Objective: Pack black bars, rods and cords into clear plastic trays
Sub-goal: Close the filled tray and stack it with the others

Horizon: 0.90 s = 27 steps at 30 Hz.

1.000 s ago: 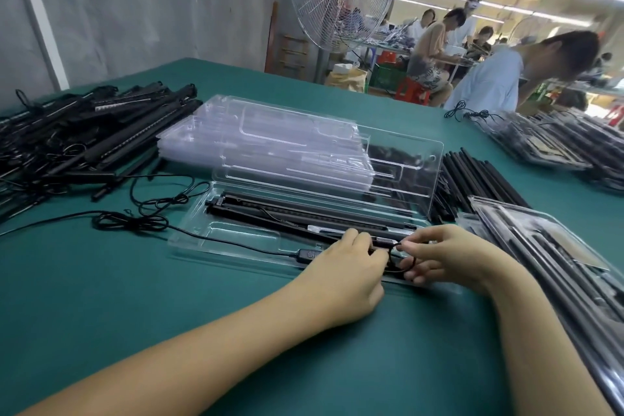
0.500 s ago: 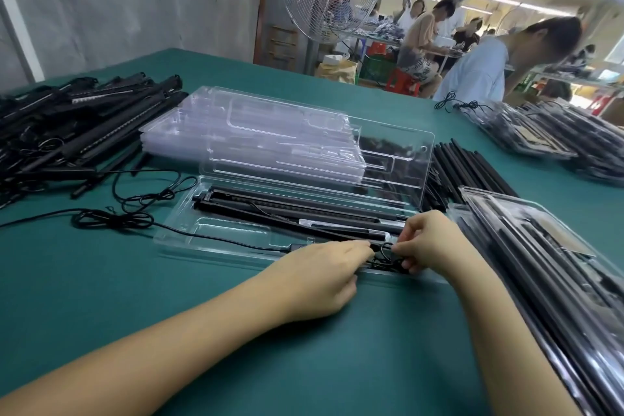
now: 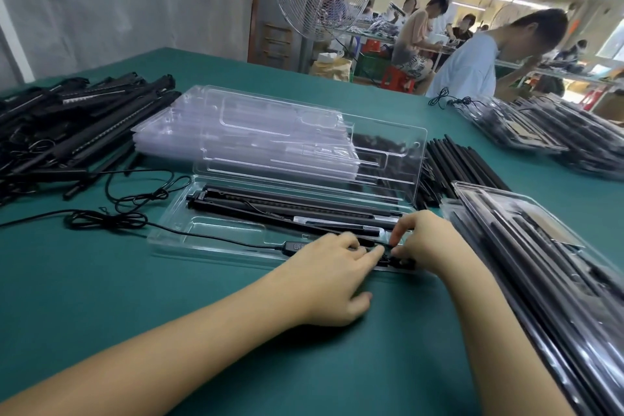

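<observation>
Working over green surface point(image 3: 101, 297). Facing stack of empty trays point(image 3: 243, 132) and, nearer, open clear tray point(image 3: 209, 230) carrying black bars point(image 3: 287, 209) in its far channels. Pinching coiled cord point(image 3: 396, 260) at tray's near right corner with right hand point(image 3: 425, 243), grip narrow. Touching same coil with left hand point(image 3: 334, 284); cannot tell whether gripping. Finding inline controller point(image 3: 296, 245) markings too blurred for reading.

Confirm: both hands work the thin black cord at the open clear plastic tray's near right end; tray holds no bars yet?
No: head view shows long black bars already lying in the open clear plastic tray. Left hand and right hand do work the thin black cord.
</observation>
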Motion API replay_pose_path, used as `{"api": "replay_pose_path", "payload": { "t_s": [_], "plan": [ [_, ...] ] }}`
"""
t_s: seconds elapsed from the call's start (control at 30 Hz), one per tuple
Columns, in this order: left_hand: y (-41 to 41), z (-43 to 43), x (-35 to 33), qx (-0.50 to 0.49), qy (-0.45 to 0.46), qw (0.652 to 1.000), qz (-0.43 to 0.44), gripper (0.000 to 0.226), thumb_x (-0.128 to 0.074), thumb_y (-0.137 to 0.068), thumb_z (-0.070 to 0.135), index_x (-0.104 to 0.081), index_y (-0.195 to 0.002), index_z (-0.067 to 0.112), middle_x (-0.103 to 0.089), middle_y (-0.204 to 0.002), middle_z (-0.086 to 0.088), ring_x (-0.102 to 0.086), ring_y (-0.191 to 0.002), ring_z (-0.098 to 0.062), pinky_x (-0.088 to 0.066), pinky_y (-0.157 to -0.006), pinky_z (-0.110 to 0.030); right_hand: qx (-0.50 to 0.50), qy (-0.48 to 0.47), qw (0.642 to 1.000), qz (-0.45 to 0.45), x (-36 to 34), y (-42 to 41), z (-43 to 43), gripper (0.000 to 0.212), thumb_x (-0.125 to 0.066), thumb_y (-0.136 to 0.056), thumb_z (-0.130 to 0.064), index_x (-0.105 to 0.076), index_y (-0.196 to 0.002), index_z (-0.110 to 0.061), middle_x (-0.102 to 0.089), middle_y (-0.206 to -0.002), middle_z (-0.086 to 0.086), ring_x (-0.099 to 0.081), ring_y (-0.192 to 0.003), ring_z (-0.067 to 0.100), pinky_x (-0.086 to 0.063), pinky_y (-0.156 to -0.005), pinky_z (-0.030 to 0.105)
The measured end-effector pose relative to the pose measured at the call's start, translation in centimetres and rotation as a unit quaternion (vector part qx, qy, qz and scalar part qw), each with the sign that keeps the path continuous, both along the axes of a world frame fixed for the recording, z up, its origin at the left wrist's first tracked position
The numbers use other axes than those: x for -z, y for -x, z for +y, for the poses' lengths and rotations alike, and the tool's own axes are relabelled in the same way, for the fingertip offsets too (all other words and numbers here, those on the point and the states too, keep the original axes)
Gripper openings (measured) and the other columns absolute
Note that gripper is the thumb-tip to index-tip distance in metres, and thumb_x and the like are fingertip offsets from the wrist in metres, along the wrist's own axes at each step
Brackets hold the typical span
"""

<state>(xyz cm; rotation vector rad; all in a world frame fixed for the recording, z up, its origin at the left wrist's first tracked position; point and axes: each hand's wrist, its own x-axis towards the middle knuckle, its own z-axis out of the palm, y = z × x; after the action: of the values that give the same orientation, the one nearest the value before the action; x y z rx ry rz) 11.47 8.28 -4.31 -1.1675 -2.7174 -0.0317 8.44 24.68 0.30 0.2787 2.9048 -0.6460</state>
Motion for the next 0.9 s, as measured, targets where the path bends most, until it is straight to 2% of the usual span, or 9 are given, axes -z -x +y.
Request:
{"api": "replay_pose_path", "payload": {
  "t_s": [0.1,0.17,0.23,0.3,0.43,0.5,0.6,0.77,0.9],
  "plan": [
    [-0.6,1.3,-0.2,-0.035,0.023,0.999,0.023,0.053,-0.038,-0.094,0.041,-0.038,-0.135,0.007,-0.057,-0.115,-0.011,-0.038,-0.109,-0.028,-0.034,-0.093,-0.038,0.004,0.003,1.0,0.011,0.2,-0.1,0.1,0.022,-0.074,-0.075,-0.007,-0.063,-0.064,-0.023,-0.061,-0.061,0.001,-0.056,-0.055,0.013,-0.05,-0.062,0.022],
    [-1.2,2.5,-0.3,-0.058,0.037,0.997,0.017,0.056,-0.039,-0.094,0.036,-0.031,-0.138,0.002,-0.056,-0.113,-0.018,-0.04,-0.106,-0.032,-0.036,-0.087,-0.039,0.01,0.005,1.0,0.004,0.1,-0.1,0.3,0.025,-0.073,-0.076,-0.007,-0.062,-0.061,-0.023,-0.064,-0.065,0.003,-0.061,-0.064,0.019,-0.056,-0.075,0.031],
    [-1.7,3.6,-0.3,-0.077,0.036,0.996,0.005,0.065,-0.041,-0.094,0.032,-0.016,-0.145,0.001,-0.054,-0.112,-0.023,-0.041,-0.105,-0.035,-0.034,-0.079,-0.038,0.018,0.019,1.0,-0.01,-0.1,-0.1,0.7,0.025,-0.07,-0.078,-0.003,-0.064,-0.061,-0.021,-0.063,-0.064,0.004,-0.062,-0.066,0.021,-0.057,-0.077,0.035],
    [-1.8,4.1,-0.5,-0.082,0.036,0.996,-0.001,0.066,-0.041,-0.094,0.03,-0.012,-0.147,0.002,-0.054,-0.111,-0.025,-0.04,-0.105,-0.036,-0.027,-0.073,-0.037,0.028,0.068,0.997,-0.024,-0.4,-0.3,1.2,0.025,-0.063,-0.081,0.005,-0.069,-0.067,-0.014,-0.061,-0.061,0.007,-0.06,-0.059,0.022,-0.058,-0.07,0.034],
    [-1.8,4.1,-0.8,-0.083,0.033,0.996,-0.007,0.048,-0.041,-0.093,0.029,-0.034,-0.134,0.005,-0.054,-0.111,-0.021,-0.043,-0.103,-0.035,-0.028,-0.069,-0.036,0.073,0.178,0.981,-0.029,-0.7,-0.6,1.7,0.033,-0.044,-0.087,0.014,-0.064,-0.065,-0.002,-0.057,-0.062,0.012,-0.053,-0.055,0.02,-0.053,-0.048,0.022],
    [-2.0,4.1,-1.1,-0.076,0.028,0.997,-0.011,0.042,-0.041,-0.093,0.029,-0.04,-0.127,0.006,-0.046,-0.124,-0.018,-0.046,-0.099,-0.034,-0.027,-0.061,-0.033,0.098,0.246,0.964,-0.033,-0.8,-0.7,1.7,0.029,-0.04,-0.09,0.012,-0.057,-0.069,0.002,-0.05,-0.063,0.013,-0.046,-0.054,0.02,-0.047,-0.039,0.018],
    [-2.1,4.0,-1.4,-0.058,0.034,0.998,-0.006,0.04,-0.04,-0.093,0.029,-0.042,-0.126,0.005,-0.024,-0.143,-0.008,-0.046,-0.087,-0.031,-0.013,-0.047,-0.03,0.118,0.31,0.943,-0.034,-1.1,-0.8,1.6,0.019,-0.036,-0.094,0.008,-0.051,-0.084,0.001,-0.039,-0.068,0.012,-0.036,-0.055,0.022,-0.039,-0.036,0.017],
    [-2.0,3.6,-1.4,-0.061,0.048,0.997,0.002,0.037,-0.038,-0.093,0.031,-0.042,-0.122,0.008,-0.048,-0.123,-0.007,-0.046,-0.098,-0.03,-0.024,-0.058,-0.034,0.154,0.313,0.937,0.021,-1.0,-0.1,1.6,0.021,-0.034,-0.097,0.002,-0.052,-0.086,0.001,-0.046,-0.07,0.013,-0.05,-0.053,0.026,-0.049,-0.037,0.025],
    [-1.7,3.3,-1.1,-0.078,0.015,0.997,0.008,0.059,-0.039,-0.091,0.033,-0.024,-0.142,0.006,-0.051,-0.126,-0.007,-0.044,-0.104,-0.03,-0.03,-0.065,-0.035,0.156,0.263,0.938,0.166,-1.3,1.7,2.2,0.025,-0.039,-0.093,-0.001,-0.055,-0.111,-0.004,-0.057,-0.086,0.008,-0.061,-0.062,0.023,-0.056,-0.057,0.034]
  ]
}}
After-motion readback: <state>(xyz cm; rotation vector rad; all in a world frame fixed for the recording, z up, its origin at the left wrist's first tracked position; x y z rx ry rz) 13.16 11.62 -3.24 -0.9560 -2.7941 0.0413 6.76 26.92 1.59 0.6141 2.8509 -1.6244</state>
